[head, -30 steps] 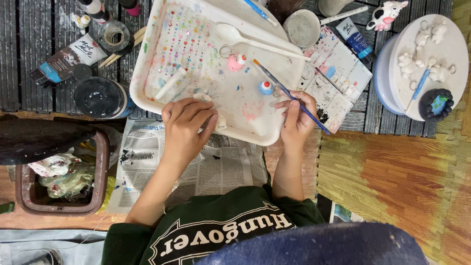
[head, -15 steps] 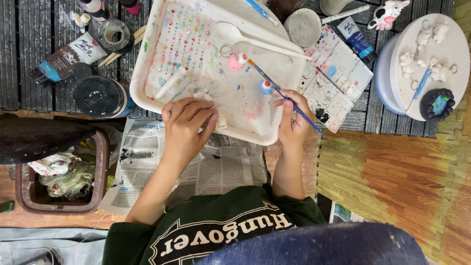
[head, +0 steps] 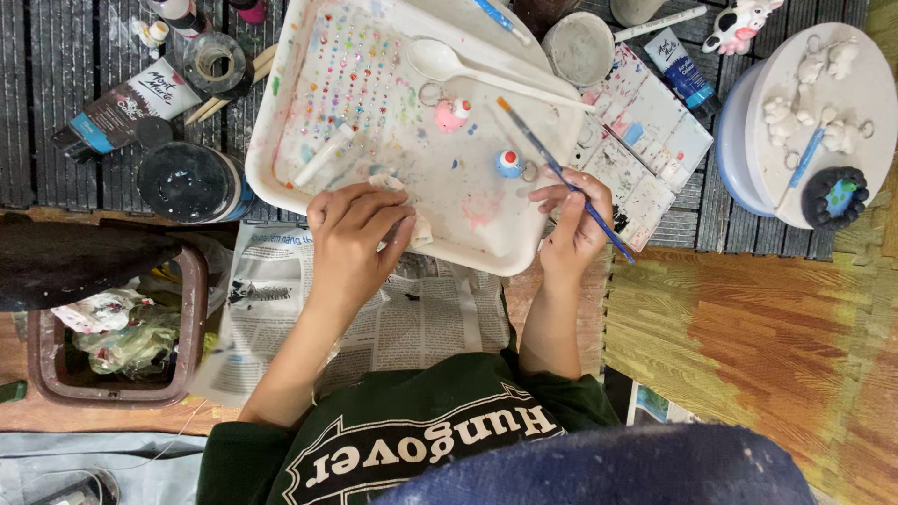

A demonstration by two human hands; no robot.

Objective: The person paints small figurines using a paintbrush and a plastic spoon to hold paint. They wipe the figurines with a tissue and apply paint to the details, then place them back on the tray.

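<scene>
the right hand (head: 572,229) pinches a thin blue-handled paintbrush (head: 561,176) between thumb and first fingers, closed around the lower part of the shaft. the brush's long axis runs on a diagonal — bristle tip up and to the left, over the white tray (head: 281,192), handle end down and to the right, past the hand and over the tray's edge. the tip points roughly toward the white plastic spoon (head: 468,70) and lies above and a little right of the small round blue-and-white figure with a red top (head: 508,163).

that little figure sits on the tray floor just up and left of the right-hand fingertips, near but not touching them; the right hand is clearly the nearer of the two. a pink figure (head: 452,114) on a ring stands further up the tray, well apart from both hands.

the left hand (head: 355,234) rests on the tray's near side, fingers curled together and pressing a crumpled pale cloth or tissue (head: 416,224) — how tightly it grips i cannot tell. a white tube-like stick (head: 323,154) lies slanted just above it.

beside the tray, a paint-stained palette (head: 645,150) lies to the right, a round white board (head: 823,93) with small pale pieces beyond it, and a dark lidded jar (head: 187,182) to the left. newspaper (head: 412,318) lies under the forearms.
</scene>
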